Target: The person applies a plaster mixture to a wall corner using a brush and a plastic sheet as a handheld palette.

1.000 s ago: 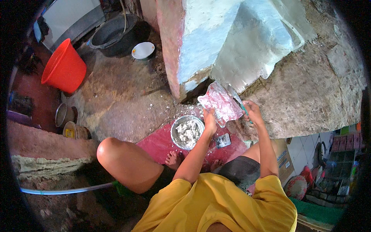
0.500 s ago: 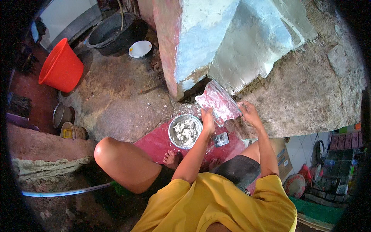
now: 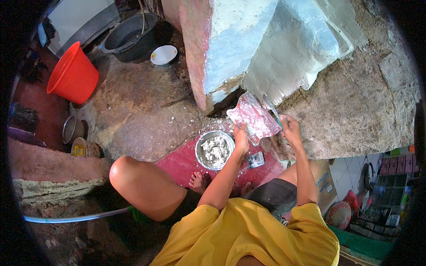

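My left hand (image 3: 241, 139) grips the lower edge of a red board (image 3: 252, 116) smeared with white paste. My right hand (image 3: 290, 130) is closed round the teal handle of a narrow-bladed knife (image 3: 274, 111), its blade pointing up along the board's right edge. Both are just in front of the base of a wall partly coated in smooth grey paste (image 3: 284, 57). Below and left of the board, a round metal bowl (image 3: 198, 156) holds lumpy white paste. A small dark and silver packet (image 3: 255, 159) lies under my left forearm's right side.
Bowl and packet rest on a red floor patch (image 3: 177, 162) between my bent legs. At the back left stand a red bucket (image 3: 73, 75), a black tub (image 3: 128, 44) and a white plate (image 3: 163, 55). Rough bare wall (image 3: 346, 111) runs right; household items crowd the lower right.
The knife's blade now shows beside the board, and my right hand has turned slightly at its edge. The board has barely moved; the whole view has shifted a little.
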The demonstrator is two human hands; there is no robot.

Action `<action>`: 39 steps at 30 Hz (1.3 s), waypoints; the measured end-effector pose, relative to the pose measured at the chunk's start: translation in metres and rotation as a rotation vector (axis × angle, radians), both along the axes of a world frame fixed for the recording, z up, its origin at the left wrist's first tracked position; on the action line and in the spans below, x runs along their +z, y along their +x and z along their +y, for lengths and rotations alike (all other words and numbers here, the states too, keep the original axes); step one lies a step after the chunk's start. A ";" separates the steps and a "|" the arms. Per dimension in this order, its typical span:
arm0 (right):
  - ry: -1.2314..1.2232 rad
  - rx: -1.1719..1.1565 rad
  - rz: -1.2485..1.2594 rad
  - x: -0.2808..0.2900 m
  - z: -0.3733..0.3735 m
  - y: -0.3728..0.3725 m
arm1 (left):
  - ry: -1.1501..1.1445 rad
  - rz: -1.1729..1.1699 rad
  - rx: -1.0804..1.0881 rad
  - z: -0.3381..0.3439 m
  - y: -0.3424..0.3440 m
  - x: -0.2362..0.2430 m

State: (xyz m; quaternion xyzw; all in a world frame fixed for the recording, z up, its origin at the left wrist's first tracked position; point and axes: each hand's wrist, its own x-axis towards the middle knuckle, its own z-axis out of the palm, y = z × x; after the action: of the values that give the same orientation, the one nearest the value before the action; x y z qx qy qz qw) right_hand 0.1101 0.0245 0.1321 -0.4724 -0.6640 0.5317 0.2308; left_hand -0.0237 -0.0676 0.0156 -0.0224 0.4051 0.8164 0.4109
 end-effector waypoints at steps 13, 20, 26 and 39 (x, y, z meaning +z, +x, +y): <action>0.062 0.073 -0.050 -0.016 0.005 0.020 | 0.017 -0.055 -0.040 -0.001 -0.001 0.009; -0.095 -0.013 0.010 0.006 -0.006 0.027 | -0.042 -0.035 -0.027 -0.001 -0.001 0.005; -0.160 -0.038 0.042 0.015 -0.007 0.039 | 0.058 -0.001 -0.015 -0.005 -0.001 0.017; -0.015 0.093 -0.072 0.004 0.002 0.040 | 0.043 -0.069 -0.002 -0.002 0.002 0.019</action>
State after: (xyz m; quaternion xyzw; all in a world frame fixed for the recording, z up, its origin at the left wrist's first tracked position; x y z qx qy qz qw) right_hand 0.1500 0.0267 0.1364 -0.4616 -0.6890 0.5296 0.1785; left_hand -0.0220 -0.0698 0.0349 -0.0413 0.3732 0.8233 0.4257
